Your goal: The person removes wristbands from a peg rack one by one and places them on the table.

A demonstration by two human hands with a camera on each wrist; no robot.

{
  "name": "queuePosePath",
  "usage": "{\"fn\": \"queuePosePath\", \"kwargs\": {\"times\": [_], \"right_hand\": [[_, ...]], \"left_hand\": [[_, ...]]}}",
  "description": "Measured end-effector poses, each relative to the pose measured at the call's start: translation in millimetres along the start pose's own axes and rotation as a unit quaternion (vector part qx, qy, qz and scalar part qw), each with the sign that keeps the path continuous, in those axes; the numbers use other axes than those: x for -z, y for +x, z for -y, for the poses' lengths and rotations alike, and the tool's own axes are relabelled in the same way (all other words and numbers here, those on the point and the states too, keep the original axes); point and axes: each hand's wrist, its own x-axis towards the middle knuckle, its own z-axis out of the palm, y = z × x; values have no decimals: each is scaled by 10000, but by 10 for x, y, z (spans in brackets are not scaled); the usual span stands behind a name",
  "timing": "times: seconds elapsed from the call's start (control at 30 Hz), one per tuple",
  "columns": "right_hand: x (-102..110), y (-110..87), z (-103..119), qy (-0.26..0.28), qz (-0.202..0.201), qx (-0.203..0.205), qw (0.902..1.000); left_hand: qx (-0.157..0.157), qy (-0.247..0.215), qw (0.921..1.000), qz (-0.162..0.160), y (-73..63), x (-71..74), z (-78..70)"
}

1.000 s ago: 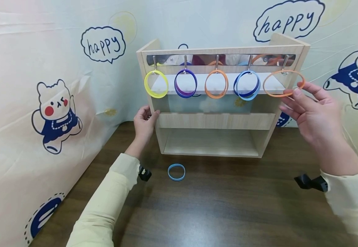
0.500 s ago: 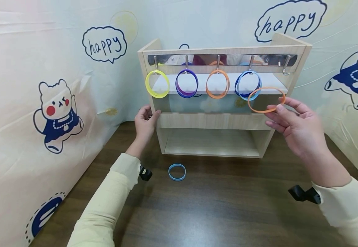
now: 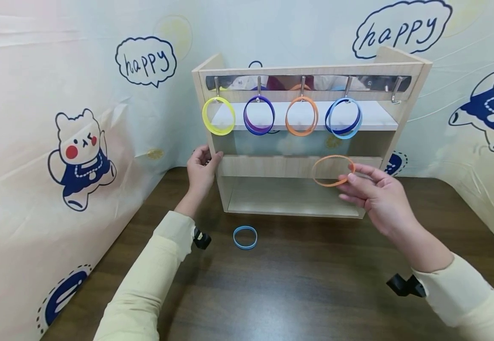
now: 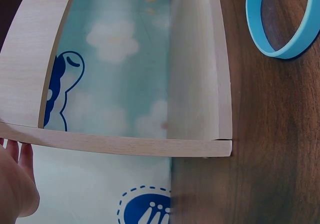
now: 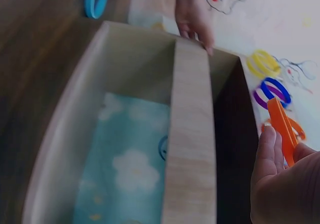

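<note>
My right hand pinches an orange silicone wristband between thumb and fingers, in front of the shelf's middle board. The same orange band shows edge-on in the right wrist view. With my left hand I grip the left side panel of the wooden shelf. Hooks along its top rail carry a yellow band, a blue band with a purple one, orange bands and a light blue band with a dark blue one. The rightmost hook bears no band.
A blue wristband lies on the dark wooden table in front of the shelf, right of my left wrist. Behind and to the left hangs a printed cloth with cartoon bears and lettering.
The orange wristband has come away from the rightmost hook in my right hand's pinch and travelled down and left. My left hand keeps its place on the side panel.
</note>
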Motion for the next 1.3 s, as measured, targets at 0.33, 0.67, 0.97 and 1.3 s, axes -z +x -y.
{"fn": "queuePosePath", "kwargs": {"times": [0.33,0.67,0.97,1.3], "right_hand": [[-39,37,-397,-792,37,-643,9948],[-70,68,-800,-1071,178,-935,9897],[-65,126,-1060,-1168,244,-1174,9859],[-66,171,-1304,-1505,272,-1560,9758]], "left_hand": [[57,108,9999,-8,-14,-11,-3],[63,168,9998,-19,-21,-13,-10],[15,161,9998,-65,-21,-12,-15],[35,182,9998,-29,-19,-3,-11]]}}
